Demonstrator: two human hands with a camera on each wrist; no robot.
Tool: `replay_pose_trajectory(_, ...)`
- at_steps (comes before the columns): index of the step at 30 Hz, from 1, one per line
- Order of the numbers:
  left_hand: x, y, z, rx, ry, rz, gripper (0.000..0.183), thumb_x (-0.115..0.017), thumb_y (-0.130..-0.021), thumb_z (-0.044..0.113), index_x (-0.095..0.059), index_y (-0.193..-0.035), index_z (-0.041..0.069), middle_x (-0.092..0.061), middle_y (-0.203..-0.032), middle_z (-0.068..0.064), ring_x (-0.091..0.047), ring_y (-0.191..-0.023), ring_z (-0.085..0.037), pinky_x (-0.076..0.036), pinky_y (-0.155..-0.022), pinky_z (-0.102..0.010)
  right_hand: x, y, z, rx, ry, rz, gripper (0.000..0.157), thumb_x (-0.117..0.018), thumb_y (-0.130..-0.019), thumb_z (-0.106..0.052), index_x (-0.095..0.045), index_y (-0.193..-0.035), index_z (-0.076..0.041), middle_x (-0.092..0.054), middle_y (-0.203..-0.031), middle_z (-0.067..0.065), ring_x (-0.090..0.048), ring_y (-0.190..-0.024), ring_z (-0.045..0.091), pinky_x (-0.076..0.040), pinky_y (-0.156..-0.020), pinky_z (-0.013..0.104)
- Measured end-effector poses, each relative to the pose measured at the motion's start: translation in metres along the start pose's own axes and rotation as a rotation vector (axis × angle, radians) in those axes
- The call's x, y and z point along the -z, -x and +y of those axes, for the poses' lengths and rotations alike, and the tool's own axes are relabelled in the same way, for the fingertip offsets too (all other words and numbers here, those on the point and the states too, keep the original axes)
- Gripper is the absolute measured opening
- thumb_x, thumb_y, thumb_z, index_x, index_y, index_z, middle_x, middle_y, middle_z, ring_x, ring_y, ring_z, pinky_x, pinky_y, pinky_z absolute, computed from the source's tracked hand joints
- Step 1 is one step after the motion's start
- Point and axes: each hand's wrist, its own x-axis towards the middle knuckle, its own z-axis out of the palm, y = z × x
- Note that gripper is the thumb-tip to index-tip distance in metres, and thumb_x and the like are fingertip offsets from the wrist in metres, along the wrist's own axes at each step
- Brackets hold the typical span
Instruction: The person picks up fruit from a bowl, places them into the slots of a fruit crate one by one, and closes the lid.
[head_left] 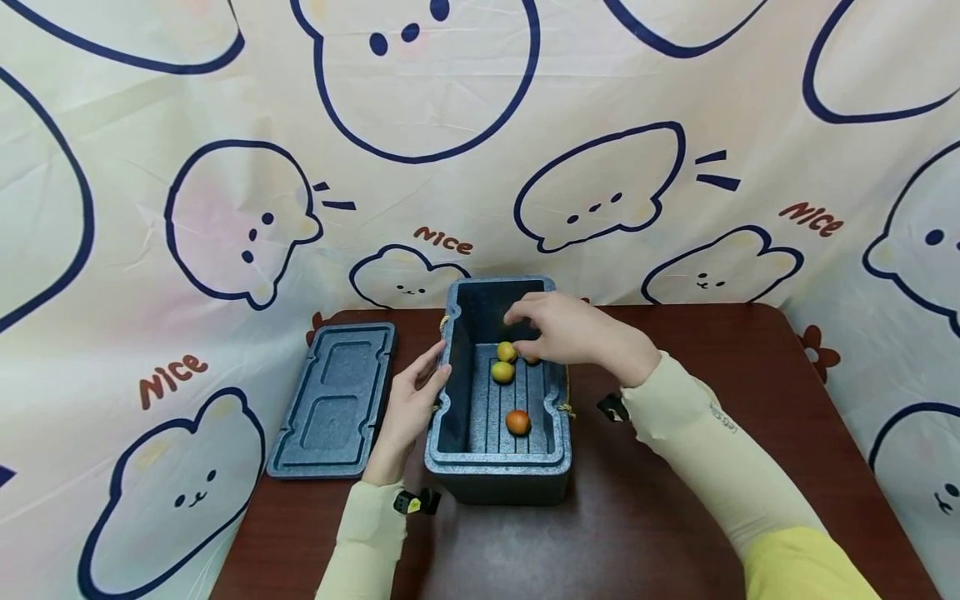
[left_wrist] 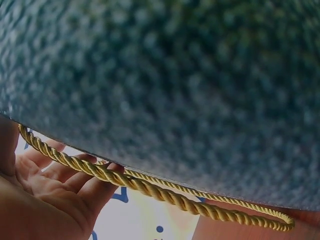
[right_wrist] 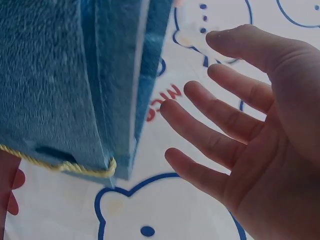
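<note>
A dark grey-blue foam box stands lidless, long side away from me. On its ribbed floor are two small yellow round fruits and an orange one. Another fruit shows partly behind my right hand. That hand is over the box's far right side, its fingers spread and slightly bent, with nothing in them in the right wrist view. My left hand touches the box's left side near the rim. In the left wrist view its extended fingers lie against the wall, beside a gold rope.
The box's lid lies flat on the brown table, left of the box. A white cloth backdrop with blue cartoon outlines hangs behind the table and around its sides.
</note>
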Motion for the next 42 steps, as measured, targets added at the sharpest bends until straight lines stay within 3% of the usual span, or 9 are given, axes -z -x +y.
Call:
replay_pose_trajectory(9, 0.001, 0.0, -0.002, -0.006, 0.003, 0.0, 0.046, -0.06, -0.104, 0.021, -0.053, -0.148, 0.012, -0.047, -0.153, -0.011, -0.045, -0.139, -0.023, -0.038, -0.112, -0.047, 0.017, 0.04, 0.03, -0.043, -0.044, 0.181, 0.037, -0.072, -0.095, -0.025, -0.067, -0.129, -0.011, -0.069, -0.111, 0.007, -0.063, -0.091, 0.021, -0.054, -0.077, 0.039)
replay_pose_trajectory(15, 0.002, -0.002, -0.001, -0.008, -0.005, 0.003, 0.045, -0.06, -0.104, 0.02, -0.053, -0.148, 0.012, -0.048, -0.152, -0.011, -0.045, -0.139, -0.024, -0.038, -0.112, -0.048, 0.02, 0.07, 0.068, -0.13, -0.048, 0.312, 0.033, -0.073, -0.094, -0.021, -0.068, -0.124, -0.007, -0.07, -0.114, 0.011, -0.065, -0.095, 0.026, -0.056, -0.08, 0.045)
replay_pose_trajectory(21, 0.004, -0.002, -0.002, -0.008, -0.014, 0.007, 0.045, -0.06, -0.104, 0.02, -0.053, -0.148, 0.012, -0.049, -0.152, -0.011, -0.045, -0.139, -0.024, -0.038, -0.112, -0.049, 0.013, 0.101, 0.099, -0.27, -0.053, 0.345, 0.035, -0.071, -0.096, -0.025, -0.067, -0.123, -0.004, -0.067, -0.117, 0.016, -0.064, -0.098, 0.031, -0.052, -0.085, 0.052)
replay_pose_trajectory(30, 0.002, -0.001, -0.003, 0.006, 0.009, -0.002, 0.045, -0.06, -0.104, 0.02, -0.054, -0.148, 0.013, -0.048, -0.152, -0.011, -0.043, -0.14, -0.024, -0.037, -0.113, -0.048, -0.027, 0.145, 0.139, -0.473, -0.102, 0.337, 0.046, -0.068, -0.097, -0.031, -0.061, -0.131, -0.001, -0.055, -0.136, 0.026, -0.061, -0.108, 0.042, -0.05, -0.088, 0.06)
replay_pose_trajectory(36, 0.002, 0.0, -0.004, 0.01, 0.009, 0.012, 0.045, -0.061, -0.103, 0.021, -0.054, -0.147, 0.014, -0.048, -0.152, -0.01, -0.043, -0.14, -0.025, -0.037, -0.112, -0.05, -0.063, 0.166, 0.155, -0.522, -0.111, 0.34, 0.054, -0.07, -0.096, -0.028, -0.054, -0.135, 0.005, -0.044, -0.14, 0.034, -0.057, -0.109, 0.048, -0.048, -0.088, 0.064)
replay_pose_trajectory(42, 0.002, -0.001, -0.006, 0.004, 0.025, 0.006, 0.045, -0.06, -0.104, 0.021, -0.054, -0.148, 0.013, -0.047, -0.153, -0.01, -0.042, -0.141, -0.024, -0.037, -0.113, -0.049, -0.082, 0.176, 0.159, -0.552, -0.155, 0.313, 0.056, -0.068, -0.097, -0.032, -0.053, -0.137, 0.005, -0.048, -0.139, 0.033, -0.055, -0.111, 0.048, -0.046, -0.09, 0.064)
